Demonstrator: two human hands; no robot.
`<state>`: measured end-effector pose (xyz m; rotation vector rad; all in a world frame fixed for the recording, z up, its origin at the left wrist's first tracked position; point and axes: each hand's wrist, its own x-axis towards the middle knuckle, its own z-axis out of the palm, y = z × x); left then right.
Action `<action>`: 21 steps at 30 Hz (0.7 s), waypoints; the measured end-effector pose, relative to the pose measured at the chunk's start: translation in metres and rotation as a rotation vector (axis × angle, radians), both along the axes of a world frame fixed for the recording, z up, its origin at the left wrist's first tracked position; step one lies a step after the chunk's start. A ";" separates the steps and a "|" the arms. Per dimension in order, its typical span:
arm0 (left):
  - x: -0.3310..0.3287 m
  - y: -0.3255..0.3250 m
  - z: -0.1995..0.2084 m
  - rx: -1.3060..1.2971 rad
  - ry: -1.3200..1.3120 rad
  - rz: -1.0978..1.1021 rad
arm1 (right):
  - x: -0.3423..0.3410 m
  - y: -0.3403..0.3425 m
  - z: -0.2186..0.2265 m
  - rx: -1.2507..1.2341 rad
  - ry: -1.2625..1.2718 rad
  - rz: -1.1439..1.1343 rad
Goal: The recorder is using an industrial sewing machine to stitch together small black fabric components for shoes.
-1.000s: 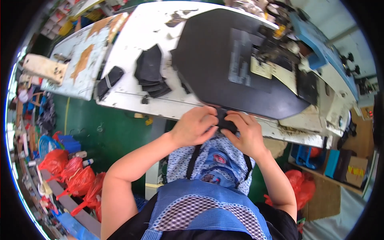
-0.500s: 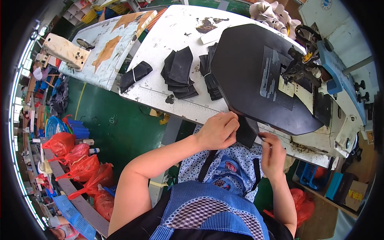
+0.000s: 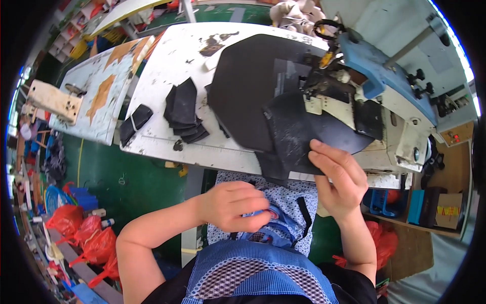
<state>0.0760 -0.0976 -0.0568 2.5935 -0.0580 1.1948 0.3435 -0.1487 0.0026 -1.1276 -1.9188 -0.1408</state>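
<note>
Black flat flexible piece, angular outline: lies at the near side of the black octagonal smooth board, far end just beside the pale metal plate under the machine head. A black flap at its near left hangs past the table edge; can't tell if it's a fold or a second layer.

Right hand: index and middle fingers nearly straight, close together, tips on top of the piece at its right side. Thumb bent by the near edge; can't tell if it grips from below.

Left hand: apart from the piece, nearer the body, over the blue-and-white patterned cloth. Fingers half curled, gap to the thumb, nothing visible in hold.

Board sits on the white worn-topped table. Right: sewing machine with blue arm and cream base. Left of the board: loose stack of black cut pieces; farther left, small black bundle with a white band.

Far left: second table, pale blue with brown patches. Near left, below: red plastic bags over green floor.
</note>
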 end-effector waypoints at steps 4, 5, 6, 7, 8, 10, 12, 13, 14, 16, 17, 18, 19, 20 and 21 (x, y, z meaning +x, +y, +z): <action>0.010 0.034 0.054 -0.122 -0.040 0.259 | -0.005 -0.003 0.002 -0.006 0.042 -0.038; 0.020 0.047 0.072 -0.136 0.027 0.333 | -0.005 -0.002 0.002 0.003 0.053 -0.052; 0.028 0.055 0.075 -0.132 0.024 0.328 | -0.007 -0.001 0.002 -0.017 0.072 -0.067; 0.035 0.063 0.078 -0.171 0.134 0.342 | -0.009 0.000 0.003 -0.036 0.091 -0.082; 0.040 0.069 0.079 -0.211 0.245 0.356 | -0.010 0.002 0.002 -0.033 0.089 -0.087; 0.044 0.078 0.083 -0.179 0.308 0.354 | -0.010 0.006 0.001 -0.060 0.115 -0.086; 0.048 0.083 0.084 -0.151 0.375 0.354 | -0.009 0.007 0.003 -0.060 0.118 -0.094; 0.050 0.085 0.084 -0.142 0.376 0.347 | -0.008 0.007 0.003 -0.063 0.120 -0.095; 0.052 0.086 0.084 -0.134 0.378 0.341 | -0.008 0.007 0.002 -0.064 0.122 -0.097; 0.056 0.089 0.083 -0.125 0.373 0.340 | -0.007 0.008 0.002 -0.075 0.149 -0.107; 0.058 0.090 0.083 -0.116 0.366 0.339 | -0.006 0.009 0.001 -0.076 0.150 -0.105; 0.059 0.091 0.083 -0.117 0.368 0.337 | -0.005 0.010 0.001 -0.054 0.122 -0.104; 0.060 0.091 0.083 -0.109 0.370 0.339 | -0.004 0.010 0.000 -0.033 0.093 -0.104; 0.061 0.091 0.083 -0.100 0.371 0.341 | -0.003 0.010 0.001 -0.035 0.094 -0.104; 0.061 0.092 0.083 -0.101 0.373 0.342 | -0.003 0.009 0.002 -0.024 0.039 -0.100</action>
